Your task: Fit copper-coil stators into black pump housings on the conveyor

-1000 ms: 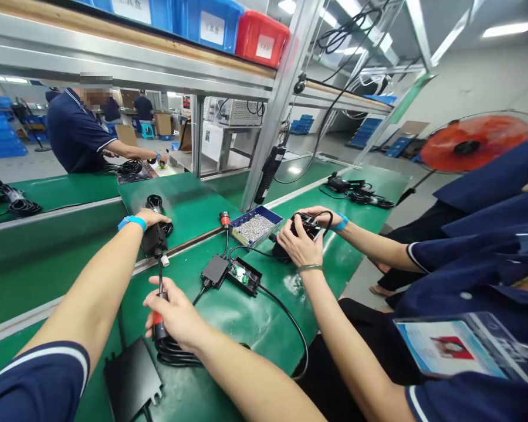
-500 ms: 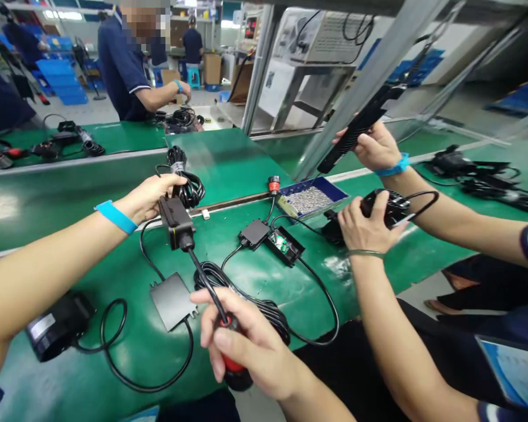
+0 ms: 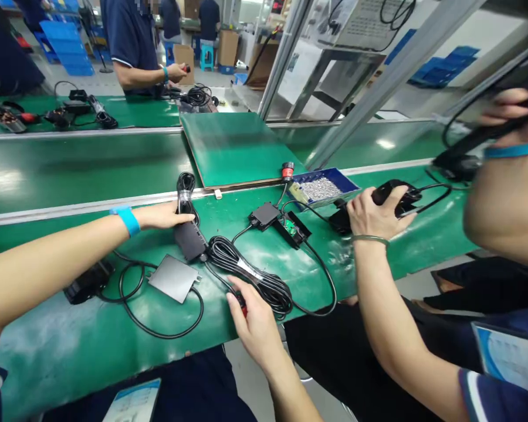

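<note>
My left hand [image 3: 169,215] is closed at the end of a black rectangular box [image 3: 190,240], against a coiled black cable [image 3: 185,190]; the fingertips are hidden behind the coil. The box rests on the green table. From its near end a cord runs to a red-and-black plug [image 3: 243,306], mostly covered by my right hand [image 3: 257,325], whose thumb and fingers lie around it. Left of the cord lies a flat grey box [image 3: 175,278] with a looped cable. A long bundled black cable [image 3: 250,272] lies just beyond my right hand.
A co-worker's hand [image 3: 376,217] on the right holds a black device [image 3: 393,196]; the other hand raises a black tool. An opened black case [image 3: 293,230] with a circuit board lies beside a blue tray [image 3: 343,181] of small metal parts. A black round device [image 3: 88,281] lies under my left forearm.
My hands have lowered the black box and the red-and-black plug from above the table down to its surface. The co-worker's raised black tool has moved right, towards the picture's edge.
</note>
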`<state>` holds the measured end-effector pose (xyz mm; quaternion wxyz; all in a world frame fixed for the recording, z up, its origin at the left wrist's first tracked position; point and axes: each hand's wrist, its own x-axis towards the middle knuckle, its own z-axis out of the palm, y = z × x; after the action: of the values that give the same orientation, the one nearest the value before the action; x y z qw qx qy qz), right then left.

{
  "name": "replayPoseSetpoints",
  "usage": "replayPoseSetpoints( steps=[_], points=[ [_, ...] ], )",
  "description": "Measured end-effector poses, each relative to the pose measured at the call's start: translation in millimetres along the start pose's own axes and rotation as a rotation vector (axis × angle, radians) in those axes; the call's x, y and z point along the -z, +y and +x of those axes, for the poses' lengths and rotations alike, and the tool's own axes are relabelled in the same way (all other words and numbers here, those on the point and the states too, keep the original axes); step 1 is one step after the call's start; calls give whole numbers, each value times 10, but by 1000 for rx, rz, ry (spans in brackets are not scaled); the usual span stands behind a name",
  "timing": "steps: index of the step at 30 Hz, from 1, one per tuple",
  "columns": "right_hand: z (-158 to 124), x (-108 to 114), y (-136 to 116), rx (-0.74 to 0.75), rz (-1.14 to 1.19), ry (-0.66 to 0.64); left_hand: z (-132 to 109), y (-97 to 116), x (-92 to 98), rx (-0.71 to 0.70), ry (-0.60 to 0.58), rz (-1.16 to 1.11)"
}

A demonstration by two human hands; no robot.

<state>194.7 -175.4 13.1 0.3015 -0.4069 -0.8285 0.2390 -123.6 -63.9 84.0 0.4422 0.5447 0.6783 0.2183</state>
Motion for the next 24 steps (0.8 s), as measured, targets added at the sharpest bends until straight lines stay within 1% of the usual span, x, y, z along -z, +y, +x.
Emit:
replayPoseSetpoints(
  steps=[1,2,3,5,6,7,8,9,10,11,12,13,14,15,16,17,19,21,24],
  points=[
    [-7,-16,19,33,-74,16,-116,19,146,-36,-43,43],
    [-13,-31,31,68,-172,30,-263,12,309,-72,-55,96],
    [-18,-44,32,99,-288,45,-441,-27,474,-139,-11,235],
    [-23,-60,-7,164,-505,75,-866,-194,734,-135,204,439],
    [-21,-63,-53,202,-573,103,-1096,-307,795,-133,332,492],
    [-13,-67,-116,246,-590,136,-1321,-428,792,-123,465,531],
    [1,-78,-195,295,-549,159,-1529,-547,722,-109,597,559],
    [24,-103,-286,343,-469,166,-1712,-655,588,-126,730,599],
    [56,-147,-382,384,-376,153,-1861,-749,401,-166,825,658],
    [97,-213,-475,411,-297,117,-1974,-823,179,-243,894,688],
    [144,-301,-557,424,-250,64,-2052,-880,-57,-369,843,741],
    [196,-407,-622,422,-243,4,-2098,-919,-285,-459,774,812],
    [248,-522,-665,409,-272,-49,-2117,-946,-486,-555,747,853],
    [296,-638,-685,389,-318,-93,-2115,-966,-645,-606,708,876],
    [337,-745,-685,371,-360,-130,-2098,-985,-758,-636,694,886],
    [370,-834,-669,355,-392,-163,-2073,-1009,-823,-652,693,880],
    [407,-944,-615,338,-427,-208,-2019,-1080,-847,-647,688,840],
    [413,-970,-568,331,-433,-235,-1981,-1168,-800,-630,682,782],
    [394,-943,-552,322,-385,-253,-1967,-1254,-733,-555,644,682]
  ],
)
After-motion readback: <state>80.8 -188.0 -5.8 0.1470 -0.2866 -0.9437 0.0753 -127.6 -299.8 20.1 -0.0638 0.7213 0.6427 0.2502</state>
